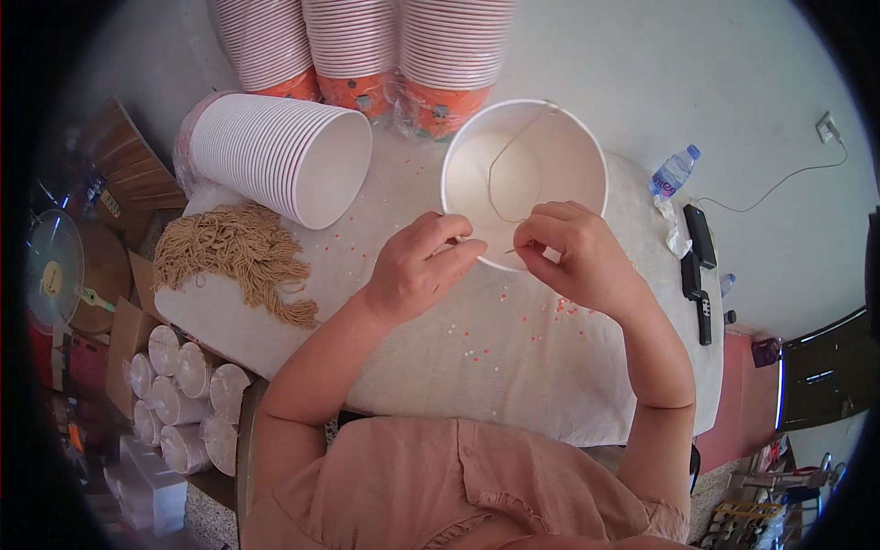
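Observation:
A white paper bucket [477,174] stands on the cloth-covered table with its open mouth toward me. A thin tan cord [491,183] runs from its far rim down across the inside toward my right hand [577,252]. The fingers of that hand are pinched on the cord, and a short end pokes out beside the near rim. My left hand [417,266] is closed at the near left rim, thumb and forefinger gripping the bucket's edge; the fingertips are partly hidden. Left of my hands lies a bundle of cut tan cords [234,252].
A nested stack of buckets [266,151] lies on its side at left; tall wrapped stacks [367,50] stand behind. Small red and white paper dots [564,307] dot the tablecloth [440,376]. At right are a water bottle [674,172], crumpled tissue [676,240] and black devices [698,236].

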Available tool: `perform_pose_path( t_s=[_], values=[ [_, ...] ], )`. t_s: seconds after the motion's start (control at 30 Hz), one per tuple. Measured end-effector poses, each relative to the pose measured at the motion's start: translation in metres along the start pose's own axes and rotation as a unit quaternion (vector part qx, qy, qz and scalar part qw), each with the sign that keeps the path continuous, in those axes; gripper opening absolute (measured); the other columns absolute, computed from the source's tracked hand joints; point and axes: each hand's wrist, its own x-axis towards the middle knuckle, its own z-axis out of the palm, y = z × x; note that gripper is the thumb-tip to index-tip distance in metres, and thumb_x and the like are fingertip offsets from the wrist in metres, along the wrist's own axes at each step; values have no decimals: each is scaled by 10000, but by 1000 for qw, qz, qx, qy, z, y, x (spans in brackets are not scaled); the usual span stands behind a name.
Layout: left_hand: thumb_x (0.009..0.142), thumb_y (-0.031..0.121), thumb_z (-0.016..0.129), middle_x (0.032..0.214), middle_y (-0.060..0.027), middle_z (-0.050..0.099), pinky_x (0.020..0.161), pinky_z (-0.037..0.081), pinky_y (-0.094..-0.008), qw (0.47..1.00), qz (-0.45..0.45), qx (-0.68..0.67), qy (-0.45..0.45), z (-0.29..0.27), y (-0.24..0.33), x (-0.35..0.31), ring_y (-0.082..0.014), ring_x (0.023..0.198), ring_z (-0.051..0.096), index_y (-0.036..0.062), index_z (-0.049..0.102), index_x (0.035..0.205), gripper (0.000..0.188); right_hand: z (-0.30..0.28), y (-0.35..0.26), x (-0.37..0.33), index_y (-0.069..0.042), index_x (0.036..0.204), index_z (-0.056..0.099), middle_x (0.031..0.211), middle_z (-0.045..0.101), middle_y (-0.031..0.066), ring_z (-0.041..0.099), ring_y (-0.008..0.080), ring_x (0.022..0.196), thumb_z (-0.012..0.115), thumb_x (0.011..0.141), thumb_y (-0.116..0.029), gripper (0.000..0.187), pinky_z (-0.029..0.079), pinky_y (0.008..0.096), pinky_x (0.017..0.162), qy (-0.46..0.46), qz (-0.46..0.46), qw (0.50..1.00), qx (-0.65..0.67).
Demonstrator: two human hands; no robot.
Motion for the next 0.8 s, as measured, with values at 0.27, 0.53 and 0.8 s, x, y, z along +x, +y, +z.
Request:
perform_pose_path(
  t_s=[0.27,0.53,0.8],
  values=[
    [663,23,697,1030,-61,574,666,539,-314,995,93,42,5,4,-2,-4,-215,800,609,65,683,944,284,0,-4,-6,-40,760,584,681,558,67,577,269,671,674,734,4,103,453,379,663,-36,-9,999,-17],
    [669,25,697,1047,-62,577,695,550,-324,995,99,29,7,4,-1,-6,-223,835,616,55,686,967,299,3,-5,-7,-39,758,581,674,545,65,576,269,672,672,751,-7,97,452,384,667,-50,-14,999,-12],
    [669,17,706,1070,-71,578,717,554,-334,994,100,27,19,4,-2,-6,-236,860,622,45,684,969,302,7,-3,-6,-43,763,588,681,547,60,573,264,674,673,755,-11,92,440,384,655,-58,-13,998,8]
  ],
)
